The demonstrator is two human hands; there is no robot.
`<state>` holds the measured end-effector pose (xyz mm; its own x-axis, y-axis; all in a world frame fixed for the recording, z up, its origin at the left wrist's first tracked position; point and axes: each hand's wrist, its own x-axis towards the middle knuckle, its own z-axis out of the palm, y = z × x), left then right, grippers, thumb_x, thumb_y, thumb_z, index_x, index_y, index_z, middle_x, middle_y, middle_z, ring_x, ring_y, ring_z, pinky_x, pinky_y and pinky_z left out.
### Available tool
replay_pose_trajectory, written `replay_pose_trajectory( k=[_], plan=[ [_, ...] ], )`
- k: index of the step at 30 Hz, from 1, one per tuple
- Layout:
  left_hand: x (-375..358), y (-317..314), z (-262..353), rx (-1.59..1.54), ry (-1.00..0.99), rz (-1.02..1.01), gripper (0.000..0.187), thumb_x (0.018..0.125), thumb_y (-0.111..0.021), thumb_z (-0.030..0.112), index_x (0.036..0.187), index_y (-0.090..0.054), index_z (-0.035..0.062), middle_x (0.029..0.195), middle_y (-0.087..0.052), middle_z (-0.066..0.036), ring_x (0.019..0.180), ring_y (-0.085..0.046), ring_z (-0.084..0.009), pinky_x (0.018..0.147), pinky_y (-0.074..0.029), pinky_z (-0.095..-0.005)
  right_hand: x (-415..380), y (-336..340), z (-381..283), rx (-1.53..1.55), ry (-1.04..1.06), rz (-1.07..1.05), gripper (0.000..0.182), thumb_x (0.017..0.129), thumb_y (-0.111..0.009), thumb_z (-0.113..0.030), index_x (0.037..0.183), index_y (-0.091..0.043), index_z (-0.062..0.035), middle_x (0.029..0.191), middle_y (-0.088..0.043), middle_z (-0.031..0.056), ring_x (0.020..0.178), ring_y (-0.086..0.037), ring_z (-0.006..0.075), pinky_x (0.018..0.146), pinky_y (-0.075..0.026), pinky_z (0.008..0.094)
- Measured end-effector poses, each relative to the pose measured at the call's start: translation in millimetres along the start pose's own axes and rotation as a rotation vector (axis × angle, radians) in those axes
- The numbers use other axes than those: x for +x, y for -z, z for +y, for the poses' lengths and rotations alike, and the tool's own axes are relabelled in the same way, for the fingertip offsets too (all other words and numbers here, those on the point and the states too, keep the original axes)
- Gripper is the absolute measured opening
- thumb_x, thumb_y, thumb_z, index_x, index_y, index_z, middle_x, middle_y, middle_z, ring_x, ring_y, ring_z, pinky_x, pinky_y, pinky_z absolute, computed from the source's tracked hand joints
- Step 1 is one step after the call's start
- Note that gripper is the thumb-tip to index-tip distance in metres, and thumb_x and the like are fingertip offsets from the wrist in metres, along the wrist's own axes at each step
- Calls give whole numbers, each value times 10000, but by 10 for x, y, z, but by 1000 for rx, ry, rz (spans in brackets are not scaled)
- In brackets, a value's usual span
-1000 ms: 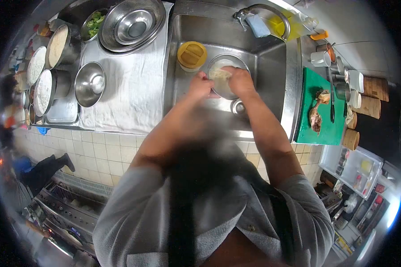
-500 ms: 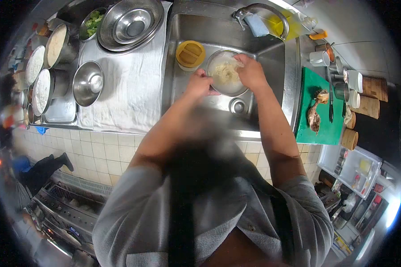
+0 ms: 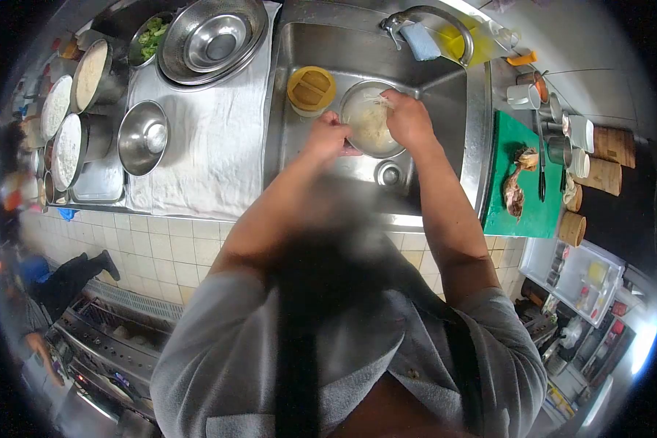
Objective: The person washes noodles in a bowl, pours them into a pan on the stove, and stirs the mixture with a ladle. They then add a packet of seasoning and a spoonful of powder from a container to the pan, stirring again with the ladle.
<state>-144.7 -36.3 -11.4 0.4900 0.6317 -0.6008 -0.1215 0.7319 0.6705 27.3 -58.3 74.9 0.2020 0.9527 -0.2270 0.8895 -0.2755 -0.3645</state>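
Over the steel sink (image 3: 438, 109) is a round metal bowl (image 3: 358, 95) holding a pale, creamy mixture (image 3: 373, 125). My left hand (image 3: 328, 136) grips the bowl's left rim, thumb on top and fingers beneath. At the bowl's upper right, my right hand (image 3: 410, 120) is closed, with thin whitish strands showing at its fingertips; what it holds is too small to make out. A container with a yellow lid (image 3: 312, 88) stands in the sink, left of the bowl. The drain (image 3: 390, 174) lies just below the bowl.
Steel bowls (image 3: 220, 47) and a smaller bowl (image 3: 143, 137) sit on a white cloth (image 3: 204, 146). On the right, a green cutting board (image 3: 504, 160) carries a piece of meat (image 3: 514, 196) and a knife (image 3: 542, 164). A faucet (image 3: 445, 14) arches behind. Another person (image 3: 69, 281) is at lower left.
My right hand has shifted slightly left over the bowl, and the mixture inside looks different. My left hand stays on the rim. The other person at lower left has moved a little.
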Motion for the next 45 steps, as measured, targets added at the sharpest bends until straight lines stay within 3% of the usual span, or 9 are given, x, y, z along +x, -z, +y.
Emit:
replay_pose_trajectory(
  k=[7, 13, 17, 22, 30, 33, 37, 43, 45],
  plan=[
    [-14, -77, 61, -23, -25, -54, 363, 829, -526, -15, 1183, -448, -32, 1118, -549, -202, 947, -637, -318, 766, -591, -468, -78, -407, -70, -130, 48, 105, 537, 811, -621, -266, 1314, -506, -120, 1357, -478, 172, 1254, -456, 346, 997, -429, 421],
    [-34, -90, 59, 3, -3, -10, 369, 827, -536, -7, 1187, -455, -16, 1114, -550, -185, 945, -636, -323, 759, -589, -480, 120, -487, 87, -162, 68, -183, 569, 727, -697, -242, 1259, -542, -116, 1285, -511, 182, 1227, -484, 335, 992, -432, 411],
    [41, -28, -21, -17, -28, -25, 390, 836, -536, -8, 1216, -449, 2, 1114, -556, -169, 939, -639, -325, 746, -592, -476, -9, -311, 100, -29, 167, -118, 563, 738, -692, -128, 1269, -506, -136, 1283, -518, 182, 1199, -502, 336, 1016, -408, 398],
    [45, -63, -22, -21, -4, -50, 397, 838, -535, -12, 1226, -455, 21, 1094, -576, -167, 914, -649, -301, 721, -600, -454, -2, -474, 114, 155, -15, 119, 591, 785, -668, -242, 1330, -479, -116, 1383, -444, 208, 1282, -425, 347, 1074, -345, 409],
    [64, 20, -63, -86, -61, -108, 340, 834, -511, -29, 1167, -468, 22, 1058, -591, -169, 891, -650, -271, 693, -604, -433, -218, -398, -42, 11, 185, -59, 640, 767, -647, -231, 1374, -456, -169, 1429, -391, 212, 1310, -365, 407, 1101, -299, 435],
    [8, -54, -24, -169, -144, -65, 225, 766, -545, -53, 853, -364, 47, 803, -472, -88, 735, -616, -244, 617, -625, -452, -282, -348, -46, -31, 158, 138, 609, 797, -657, -252, 1368, -465, -169, 1434, -375, 218, 1319, -354, 395, 1096, -305, 429],
    [-94, -210, 113, -33, -202, 19, 234, 762, -550, -60, 850, -365, 54, 816, -469, -82, 730, -609, -232, 615, -624, -433, -183, -497, 48, 202, 29, 394, 645, 823, -681, -338, 1375, -439, -107, 1438, -345, 249, 1324, -338, 404, 1095, -295, 439],
    [-185, -513, 198, 21, -387, 37, 223, 764, -541, -68, 819, -371, 66, 1017, -526, -123, 755, -607, -202, 542, -599, -361, -37, -638, -35, 410, -42, 626, 681, 834, -678, -352, 1371, -411, -28, 1423, -350, 271, 1322, -337, 410, 1088, -295, 433],
    [-262, -590, 257, 223, -385, 160, 217, 732, -562, -64, 785, -390, 57, 1167, -538, -169, 881, -618, -266, 642, -562, -385, 29, -674, -46, 424, -73, 665, 676, 839, -674, -352, 1369, -412, -25, 1410, -368, 269, 1318, -344, 401, 1084, -300, 424]
  ],
)
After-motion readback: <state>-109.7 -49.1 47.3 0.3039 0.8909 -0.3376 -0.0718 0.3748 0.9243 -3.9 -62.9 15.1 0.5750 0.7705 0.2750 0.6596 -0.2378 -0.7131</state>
